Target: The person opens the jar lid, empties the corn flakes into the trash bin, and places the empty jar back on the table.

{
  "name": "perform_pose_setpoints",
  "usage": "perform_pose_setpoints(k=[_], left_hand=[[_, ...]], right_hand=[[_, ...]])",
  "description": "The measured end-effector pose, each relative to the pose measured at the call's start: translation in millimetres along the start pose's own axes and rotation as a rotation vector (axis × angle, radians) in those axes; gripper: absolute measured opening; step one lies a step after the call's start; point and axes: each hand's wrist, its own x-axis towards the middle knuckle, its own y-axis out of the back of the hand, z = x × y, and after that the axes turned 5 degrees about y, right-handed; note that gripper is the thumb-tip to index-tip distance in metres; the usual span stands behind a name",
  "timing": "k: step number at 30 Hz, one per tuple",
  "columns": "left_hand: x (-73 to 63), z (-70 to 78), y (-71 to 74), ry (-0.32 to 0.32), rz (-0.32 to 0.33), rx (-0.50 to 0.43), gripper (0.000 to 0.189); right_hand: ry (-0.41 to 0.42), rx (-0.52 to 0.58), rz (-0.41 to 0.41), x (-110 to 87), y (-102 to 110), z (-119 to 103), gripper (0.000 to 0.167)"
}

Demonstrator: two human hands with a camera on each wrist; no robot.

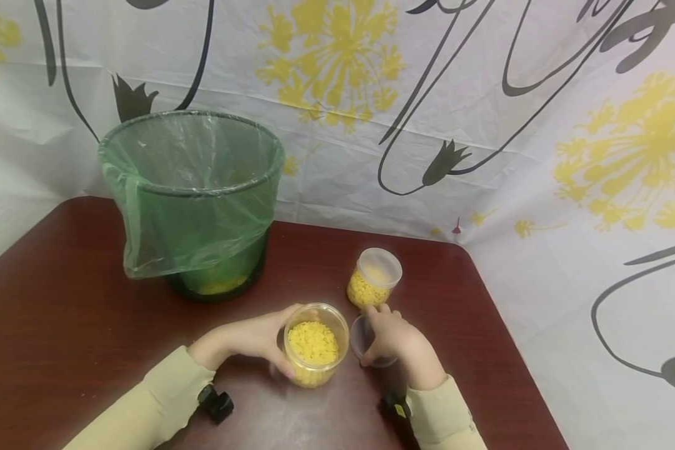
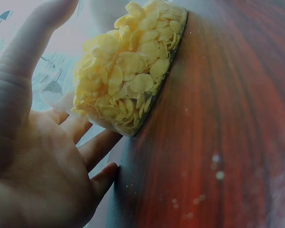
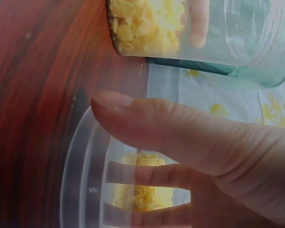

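Observation:
A clear plastic jar (image 1: 314, 344) of yellow flakes (image 2: 128, 66) stands uncovered near the middle of the table. My left hand (image 1: 264, 340) holds it from the left, thumb at the front and fingers round the back. To its right, my right hand (image 1: 394, 340) grips a round translucent lid (image 1: 365, 340) by its edge, low over the table. The thumb of that hand lies at the lid's rim (image 3: 80, 171) in the right wrist view, with the other fingers across from it.
Behind the right hand stands a second jar (image 1: 374, 278) of yellow flakes with a translucent top. A mesh bin (image 1: 225, 275) lined with a green bag (image 1: 163, 231) is at the back left. A patterned white sheet (image 1: 337, 175) hangs behind the dark red table (image 1: 62, 300).

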Motion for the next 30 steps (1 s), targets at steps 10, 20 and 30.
perform_pose_setpoints(k=[10,20,30], left_hand=[[-2.9,3.4,-4.6,0.077,0.006,-0.068,0.099],[-6.8,5.5,-11.1,0.048,0.066,-0.067,0.097],[-16.8,6.7,-8.4,-0.003,0.204,0.146,0.106]], right_hand=[[0.024,0.007,0.034,-5.1,-5,5,0.094],[0.055,0.037,0.068,-12.5,-8,9,0.094],[0.064,0.043,0.082,-14.8,-6,12,0.088]])
